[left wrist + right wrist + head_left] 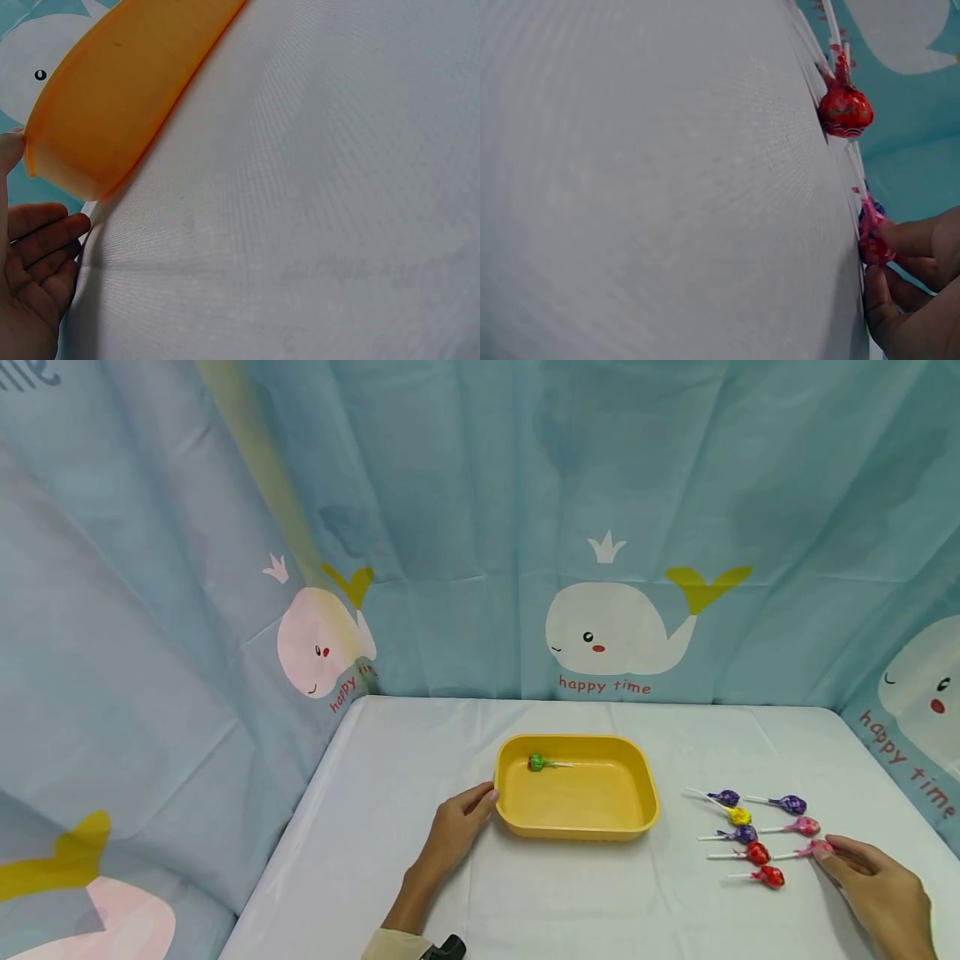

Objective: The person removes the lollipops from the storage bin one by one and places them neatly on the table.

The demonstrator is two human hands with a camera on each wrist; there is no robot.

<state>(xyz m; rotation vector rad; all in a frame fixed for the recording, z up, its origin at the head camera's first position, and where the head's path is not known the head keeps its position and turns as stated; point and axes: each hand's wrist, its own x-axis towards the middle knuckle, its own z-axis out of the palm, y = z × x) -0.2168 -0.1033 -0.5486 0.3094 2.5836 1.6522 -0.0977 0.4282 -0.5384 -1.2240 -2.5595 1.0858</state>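
Note:
A yellow tray [600,802] sits mid-table, with a green-wrapped lollipop [536,762] lying inside near its back left. At the tray's left end, my left hand [453,831] touches the rim with the thumb; its other fingers are loosely bent below in the left wrist view. On the right, my right hand [877,881] pinches a pink lollipop [813,848] by its wrapped head, thumb against fingers. That lollipop's stick points left, low over the tabletop. Beside it lie a second pink lollipop [807,826] and two red ones, the nearer red lollipop [771,877] closest to me.
Behind the red ones lie purple lollipops, such as one purple lollipop [792,805], and a yellow lollipop [738,816]. A white cloth [570,902] covers the table. Blue curtains [465,527] with printed whales hang along its back and sides.

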